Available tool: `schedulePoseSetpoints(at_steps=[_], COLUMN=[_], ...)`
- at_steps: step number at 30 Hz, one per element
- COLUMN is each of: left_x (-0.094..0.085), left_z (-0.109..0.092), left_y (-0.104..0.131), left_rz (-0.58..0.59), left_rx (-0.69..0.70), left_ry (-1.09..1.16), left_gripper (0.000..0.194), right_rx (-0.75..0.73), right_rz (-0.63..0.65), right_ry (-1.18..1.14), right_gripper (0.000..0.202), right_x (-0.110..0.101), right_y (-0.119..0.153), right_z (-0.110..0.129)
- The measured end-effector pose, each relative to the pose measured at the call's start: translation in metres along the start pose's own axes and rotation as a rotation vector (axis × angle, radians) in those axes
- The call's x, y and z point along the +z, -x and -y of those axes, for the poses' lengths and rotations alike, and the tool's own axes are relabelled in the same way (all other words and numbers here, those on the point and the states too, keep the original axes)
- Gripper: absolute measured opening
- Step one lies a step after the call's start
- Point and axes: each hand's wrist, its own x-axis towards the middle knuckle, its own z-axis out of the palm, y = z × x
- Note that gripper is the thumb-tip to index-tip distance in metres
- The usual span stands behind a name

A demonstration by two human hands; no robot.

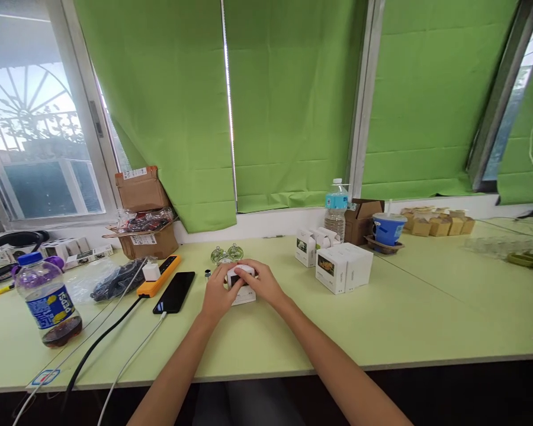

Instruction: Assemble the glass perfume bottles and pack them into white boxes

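Observation:
Both of my hands are closed around a small white box (245, 296) with a dark picture on its front, near the middle of the table. My left hand (218, 290) grips its left side, and my right hand (263, 283) holds the top and right side, thumbs meeting at the front. Just behind the box are green, round-topped glass pieces (235, 252), partly hidden by my fingers. A small dark metallic cylinder (207, 274) stands beside my left hand. To the right, several white boxes (337, 269) with pictures stand grouped together.
A black phone (174, 293) on a white cable and an orange power strip (160, 276) lie left of my hands. Farther left stands a Pepsi bottle (48, 302). Cardboard boxes (144, 192), a water bottle (336, 207), a blue cup (388, 229) and small tan boxes (439, 223) line the back.

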Motion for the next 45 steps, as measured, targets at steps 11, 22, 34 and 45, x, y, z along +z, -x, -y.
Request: schedulePoseSetpoints(at_steps=[11, 22, 34, 45], left_x=[0.004, 0.005, 0.004, -0.008], left_z=[0.016, 0.02, 0.021, 0.033], left_y=[0.004, 0.004, 0.003, -0.003], left_rz=[0.036, 0.033, 0.004, -0.113], left_rx=[-0.032, 0.021, 0.05, -0.032], left_ry=[-0.11, -0.161, -0.213, -0.492], left_gripper=[0.031, 0.025, 0.023, 0.029], right_rx=[0.058, 0.057, -0.094, -0.071], right_rz=[-0.343, -0.479, -0.422, -0.461], right_ry=[0.798, 1.138, 1.375, 1.372], right_gripper=[0.017, 0.018, 0.024, 0.023], right_x=[-0.04, -0.1, -0.164, -0.157], right_y=[-0.005, 0.041, 0.059, 0.071], right_z=[-0.018, -0.012, -0.038, -0.037])
